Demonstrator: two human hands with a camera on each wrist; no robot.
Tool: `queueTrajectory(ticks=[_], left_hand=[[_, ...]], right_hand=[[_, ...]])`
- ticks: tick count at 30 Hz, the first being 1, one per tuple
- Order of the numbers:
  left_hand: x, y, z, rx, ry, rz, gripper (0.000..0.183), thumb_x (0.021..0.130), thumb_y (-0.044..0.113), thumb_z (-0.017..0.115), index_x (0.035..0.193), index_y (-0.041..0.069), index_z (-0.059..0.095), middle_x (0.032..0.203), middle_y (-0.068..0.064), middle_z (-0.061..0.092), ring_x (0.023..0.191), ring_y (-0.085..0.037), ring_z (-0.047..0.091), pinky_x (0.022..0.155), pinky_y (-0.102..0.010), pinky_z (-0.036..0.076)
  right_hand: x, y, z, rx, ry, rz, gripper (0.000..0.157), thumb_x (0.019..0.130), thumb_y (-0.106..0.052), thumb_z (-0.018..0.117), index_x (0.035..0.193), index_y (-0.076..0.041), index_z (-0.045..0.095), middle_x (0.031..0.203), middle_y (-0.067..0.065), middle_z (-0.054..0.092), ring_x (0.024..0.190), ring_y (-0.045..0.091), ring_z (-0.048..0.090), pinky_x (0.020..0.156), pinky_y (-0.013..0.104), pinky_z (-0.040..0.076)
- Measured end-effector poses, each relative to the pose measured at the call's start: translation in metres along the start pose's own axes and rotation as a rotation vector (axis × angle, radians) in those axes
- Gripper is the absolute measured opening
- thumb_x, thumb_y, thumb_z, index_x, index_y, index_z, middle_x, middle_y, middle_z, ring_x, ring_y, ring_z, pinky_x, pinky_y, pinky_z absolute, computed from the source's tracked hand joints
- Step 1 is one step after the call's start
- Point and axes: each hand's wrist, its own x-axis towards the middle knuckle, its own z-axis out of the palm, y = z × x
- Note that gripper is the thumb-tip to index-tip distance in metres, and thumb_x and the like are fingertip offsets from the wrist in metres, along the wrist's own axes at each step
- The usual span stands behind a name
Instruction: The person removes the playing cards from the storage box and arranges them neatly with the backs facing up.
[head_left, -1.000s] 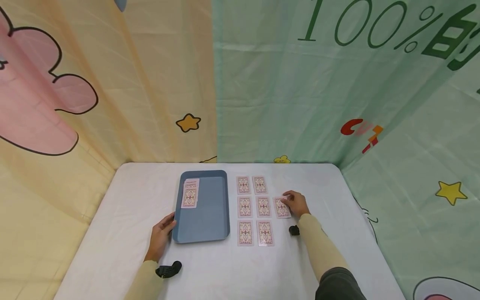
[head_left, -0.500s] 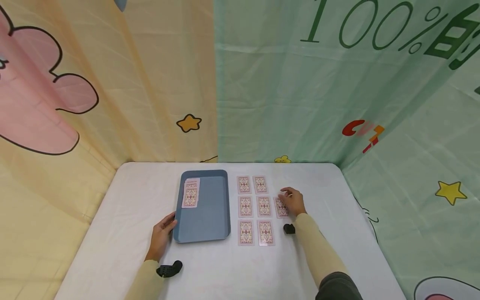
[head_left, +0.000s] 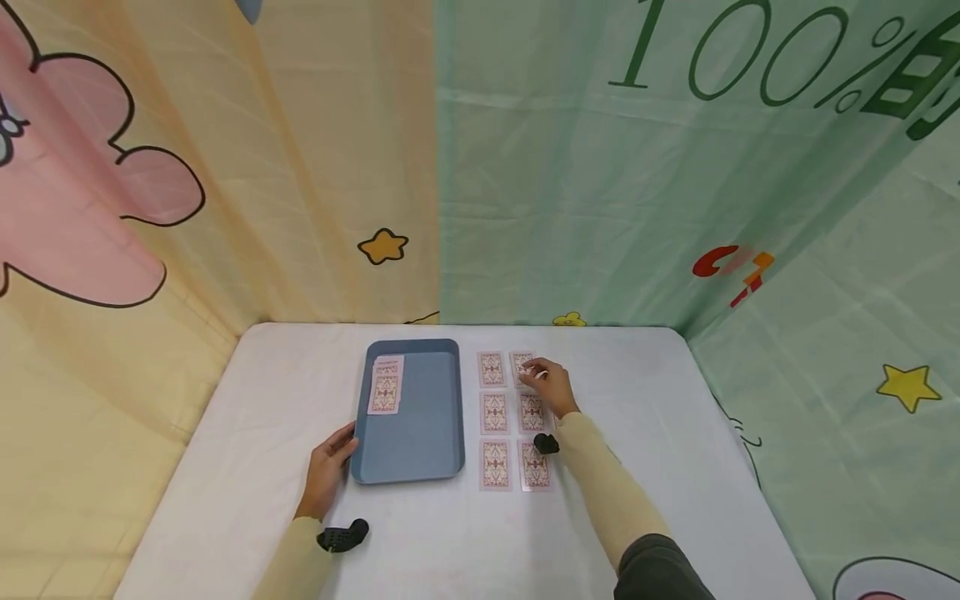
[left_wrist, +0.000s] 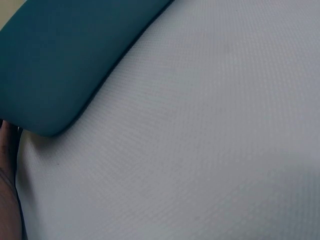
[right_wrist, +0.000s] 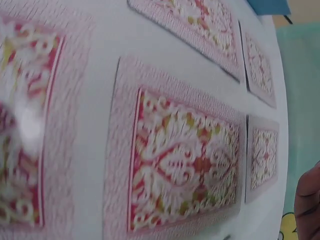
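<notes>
My left hand [head_left: 326, 471] holds the left edge of a blue-grey tray [head_left: 420, 458], its fingertips hidden at the rim. In the left wrist view, only a sliver of that hand shows beside the tray's corner [left_wrist: 50, 110]. Inside the tray, upper left, lie overlapping playing cards [head_left: 386, 392], pattern side up. My right hand [head_left: 549, 386], fingers loosely bent and holding nothing, hovers over the far card of the second column, partly covering it. Below it, the middle card [right_wrist: 185, 165] fills the right wrist view. Several cards lie face down in columns, including a near-left card [head_left: 495, 465].
White cloth covers the table [head_left: 292, 392]. A printed curtain [head_left: 555, 192] rises behind its far edge and along the sides. Black wrist devices sit at the left wrist [head_left: 343, 536] and right wrist [head_left: 546, 443], the latter overlapping a near card.
My right hand has let go of the card in the third column and moved left and away over the second column's far card. The left hand stays at the tray.
</notes>
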Motion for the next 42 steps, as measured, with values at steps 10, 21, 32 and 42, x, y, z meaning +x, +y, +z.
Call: queueTrajectory(ticks=[10,21,32,42], left_hand=[[0.000,0.001,0.000,-0.006,-0.001,0.001,0.045,0.101,0.010,0.047,0.145,-0.002,0.039,0.149,-0.019,0.039,0.135,-0.027,0.038,0.108,-0.029,0.034],[0.004,0.000,0.003,-0.025,0.003,0.011,0.045,0.101,0.009,0.048,0.143,-0.002,0.040,0.148,-0.020,0.040,0.134,-0.027,0.039,0.095,-0.012,0.040],[0.002,-0.003,0.001,-0.047,0.019,-0.006,0.045,0.099,0.007,0.049,0.143,-0.002,0.042,0.147,-0.019,0.041,0.132,-0.026,0.040,0.085,-0.003,0.039],[0.001,-0.003,0.000,-0.040,0.006,-0.005,0.046,0.100,0.008,0.049,0.143,-0.003,0.040,0.149,-0.019,0.039,0.135,-0.028,0.038,0.098,-0.014,0.039]], right_hand=[[0.009,-0.036,0.045,0.062,-0.081,-0.100,0.023,0.085,-0.009,0.073,0.106,0.000,0.069,0.081,0.005,0.059,0.066,0.016,0.049,0.059,0.025,0.043],[0.006,-0.069,0.095,0.094,-0.165,-0.162,0.028,0.086,-0.008,0.072,0.111,0.004,0.067,0.088,0.009,0.061,0.063,0.012,0.048,0.057,0.023,0.042],[0.000,-0.085,0.141,0.102,-0.214,-0.111,0.036,0.082,-0.008,0.076,0.116,0.001,0.065,0.100,0.013,0.062,0.069,0.011,0.050,0.058,0.023,0.044],[0.005,-0.099,0.162,0.098,-0.240,-0.090,0.040,0.079,-0.004,0.078,0.116,0.002,0.064,0.097,0.009,0.060,0.063,0.011,0.049,0.058,0.024,0.045]])
